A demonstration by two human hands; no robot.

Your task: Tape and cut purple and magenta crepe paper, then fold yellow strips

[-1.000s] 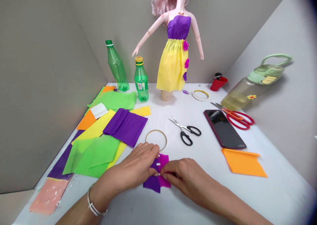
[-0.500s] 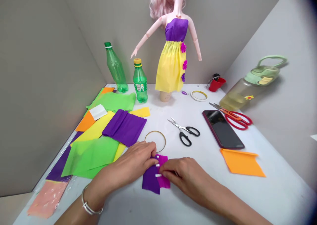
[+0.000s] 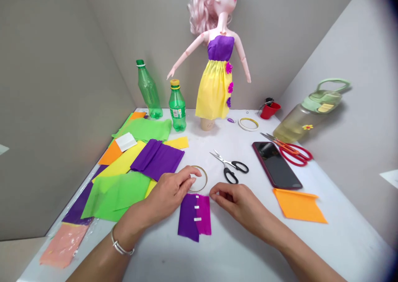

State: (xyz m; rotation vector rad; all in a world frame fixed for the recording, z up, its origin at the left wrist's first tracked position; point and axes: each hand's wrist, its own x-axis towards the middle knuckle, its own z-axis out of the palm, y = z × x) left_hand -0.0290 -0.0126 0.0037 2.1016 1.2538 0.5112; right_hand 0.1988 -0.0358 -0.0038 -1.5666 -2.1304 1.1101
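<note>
Purple crepe paper [image 3: 188,220] and magenta crepe paper [image 3: 204,224] lie side by side in front of me, with three short white strips [image 3: 197,219] along their seam. My left hand [image 3: 169,195] hovers above the papers' upper left, its index finger and thumb apart, holding nothing. Beyond the papers a thin tape ring [image 3: 205,178] lies partly behind those fingers. Beside the magenta paper's upper right corner is my right hand [image 3: 238,201], fingers curled and tips together. Whether anything small is pinched there is hidden. Black-handled scissors [image 3: 228,162] rest open farther back.
A doll [image 3: 213,87] in a purple and yellow dress stands at the back. Left are green bottles [image 3: 178,112] and coloured sheets [image 3: 118,195]. Right are a phone [image 3: 276,166], red-handled scissors [image 3: 295,153], a water bottle [image 3: 306,112] and an orange sheet [image 3: 300,207].
Both hands have come off the purple and magenta papers. My left hand has risen towards the tape ring; my right has moved up and slightly right. The view has tilted up a little.
</note>
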